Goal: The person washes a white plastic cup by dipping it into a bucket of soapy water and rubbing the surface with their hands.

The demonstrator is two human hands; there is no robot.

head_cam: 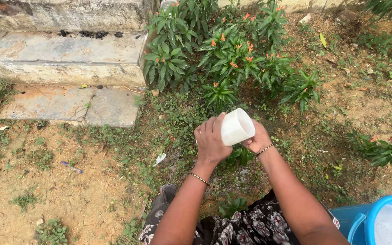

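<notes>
Nearest the lens, two bare forearms rise from a lap covered in black cloth printed with pale flowers [250, 227], and both hands meet around one thing. Far to the left, grey stone steps [64, 59] climb out of the dirt, with small dark bits scattered on the upper tread. Below them, on bare brown soil [69, 199], lies a thin blue pen [71, 167], and a scrap of white litter [159, 158] sits among low weeds a little further right. The left hand [210, 141], a thin beaded bangle at its wrist, is clenched around the side of a white plastic cup [237, 127], fingers wrapped over its wall. The cup is tipped on its side, open mouth facing right and up, held over the weedy ground just in front of a green shrub with small orange flowers [232, 50]. The right hand [257, 138], also bangled, grips the cup from beneath, near its rim. At the bottom right corner stands a blue plastic bucket [377, 220] with whitish liquid inside.
</notes>
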